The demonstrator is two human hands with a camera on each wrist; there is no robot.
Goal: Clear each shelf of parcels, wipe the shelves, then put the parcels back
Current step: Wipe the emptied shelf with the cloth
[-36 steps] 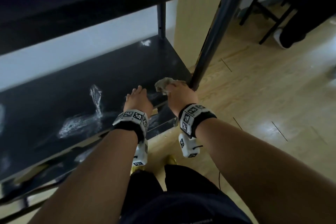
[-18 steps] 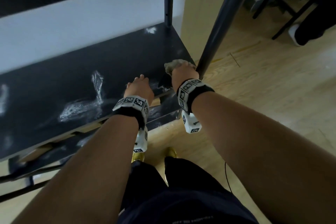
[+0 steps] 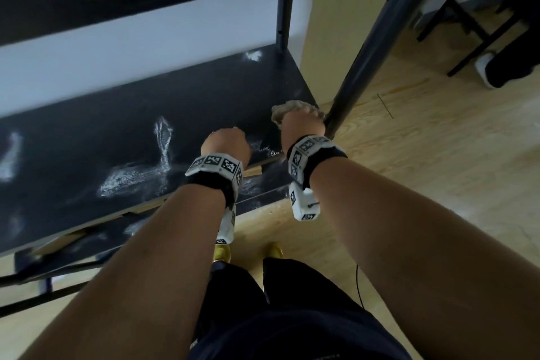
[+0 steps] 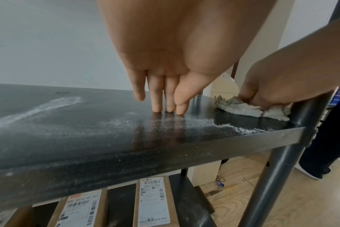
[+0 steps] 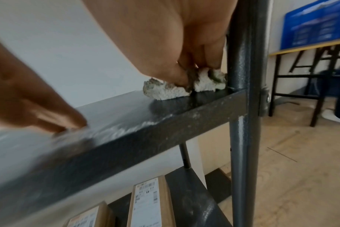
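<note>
Nearest, under the working level: a lower shelf (image 4: 186, 198) holds parcels, two of them with labels in view, one parcel (image 4: 152, 201) on the right and a second parcel (image 4: 82, 210) left of it. Not cleared yet, by the look of it.

Above them, the dark shelf (image 3: 87, 137) carries no parcels where visible. White dust streaks (image 3: 134, 178) lie across its middle and left part; a thin white ridge sits along the near edge.

Left hand (image 4: 165, 61): fingers straight, fingertips (image 4: 157, 107) touching the shelf top near the front lip, holding nothing.

Right hand (image 3: 302, 126): fingers curled round a grubby pale cloth (image 5: 169, 90), pressing it onto the near right corner, just beside the front upright post (image 3: 371, 47).

Change over the last second: the cloth hand has crept a little farther into the corner beside the post; the left hand's fingers, visible earlier from above, are now tucked out of the head view. The streaks look unchanged.

Judgement: wiping is under way on this shelf, with the corner getting attention and the streaked stretch to the left likely remaining.

Farther off: pale wall (image 3: 117, 47), wooden floor (image 3: 438, 169) on the right.
</note>
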